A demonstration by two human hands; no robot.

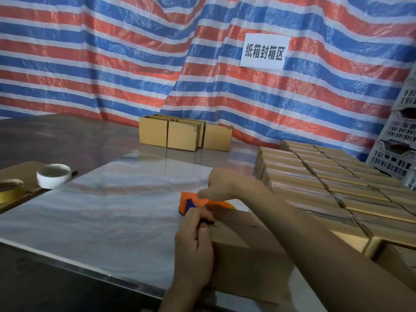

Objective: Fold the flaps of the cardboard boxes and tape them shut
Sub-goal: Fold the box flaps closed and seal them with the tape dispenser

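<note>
Nearest, a cardboard box (243,255) lies at the table's (101,210) front edge. The left hand (193,244) curls its fingers over the box's far left corner. Just beyond that corner sits an orange tape dispenser (191,199). The blurred right hand (221,183) reaches across the box, thumb on the dispenser; its grip cannot be told. Further left stands a white tape roll (53,175), to the right packed boxes (326,183), and at the back a striped tarp (112,64).
</note>
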